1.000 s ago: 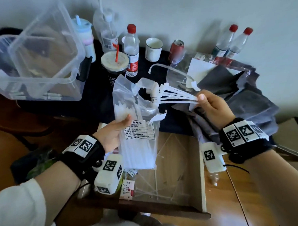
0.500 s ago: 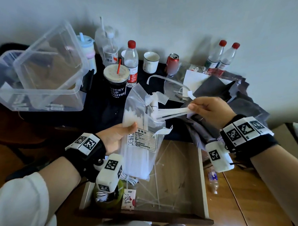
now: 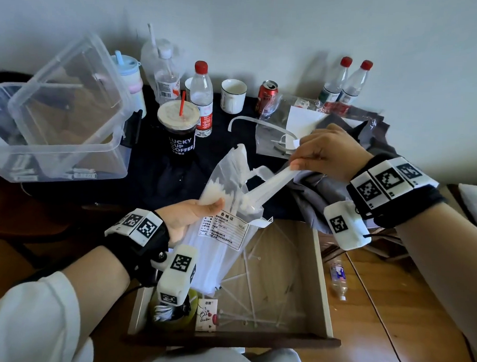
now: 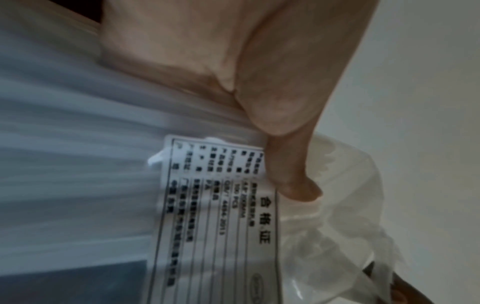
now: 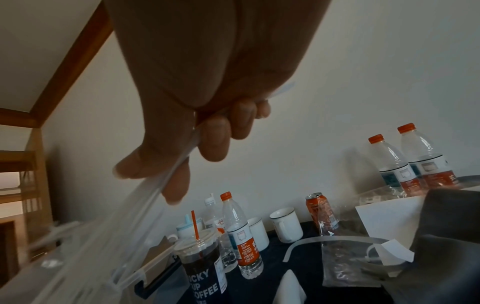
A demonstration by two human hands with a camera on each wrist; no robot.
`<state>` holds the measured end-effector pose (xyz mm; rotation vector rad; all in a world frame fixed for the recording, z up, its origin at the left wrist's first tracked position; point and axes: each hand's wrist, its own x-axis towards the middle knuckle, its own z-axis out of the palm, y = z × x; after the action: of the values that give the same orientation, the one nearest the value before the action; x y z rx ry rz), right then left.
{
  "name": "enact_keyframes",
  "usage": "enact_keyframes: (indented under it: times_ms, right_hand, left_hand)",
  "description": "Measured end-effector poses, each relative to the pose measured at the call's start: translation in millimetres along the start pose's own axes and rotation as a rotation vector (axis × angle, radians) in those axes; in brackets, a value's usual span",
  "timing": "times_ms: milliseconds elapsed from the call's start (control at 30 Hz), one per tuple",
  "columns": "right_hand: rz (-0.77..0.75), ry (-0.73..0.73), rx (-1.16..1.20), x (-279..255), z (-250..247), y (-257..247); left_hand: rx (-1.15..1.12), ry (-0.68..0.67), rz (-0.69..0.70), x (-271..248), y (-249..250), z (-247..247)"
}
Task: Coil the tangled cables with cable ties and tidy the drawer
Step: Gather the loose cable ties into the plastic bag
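Observation:
My left hand (image 3: 192,214) grips a clear plastic bag of white cable ties (image 3: 224,229) above the open wooden drawer (image 3: 319,280); its thumb (image 4: 285,144) presses beside the bag's printed label (image 4: 221,216). My right hand (image 3: 323,154) pinches a bundle of white cable ties (image 3: 270,182) whose heads reach into the bag's mouth. In the right wrist view the fingers (image 5: 215,139) curl round the ties (image 5: 155,195). Several loose ties (image 3: 249,285) lie scattered on the drawer floor. No cables are visible.
A clear storage box (image 3: 56,123) stands at the left. A coffee cup (image 3: 179,129), water bottles (image 3: 201,97), a mug (image 3: 233,95) and a can (image 3: 267,96) crowd the dark table. Grey cloth (image 3: 327,190) lies at the right. A green item (image 3: 177,312) and a small carton (image 3: 207,313) sit in the drawer's front.
My right hand has tilted the bundle of ties downward, heads first, into the mouth of the bag. My left hand has kept hold of the bag and shifted slightly right.

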<state>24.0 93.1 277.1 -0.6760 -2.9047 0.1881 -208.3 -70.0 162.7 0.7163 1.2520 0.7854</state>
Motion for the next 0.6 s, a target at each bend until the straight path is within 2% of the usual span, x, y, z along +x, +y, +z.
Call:
enact_keyframes:
  times_ms: [100, 200, 367, 500, 600]
  right_hand:
    - [-0.010, -0.066, -0.005, 4.6, 1.9, -6.8]
    - [-0.016, -0.122, -0.051, 7.3, 4.7, -12.9]
    - [0.026, -0.007, 0.176, 7.6, 0.3, -7.4]
    - [0.102, -0.104, 0.180, 4.0, 6.5, -12.2]
    - [0.116, -0.155, 0.164, 1.3, 5.2, -14.0]
  left_hand:
    - [0.052, 0.001, 0.008, 1.9, 0.3, 3.7]
    - [0.008, -0.012, 0.009, 1.5, -0.8, 6.8]
    - [0.048, 0.001, -0.015, 2.1, 2.7, 5.7]
    - [0.010, -0.059, -0.019, 2.6, 5.4, 3.1]
    - [0.084, -0.080, -0.050, -0.6, 6.3, 1.1]
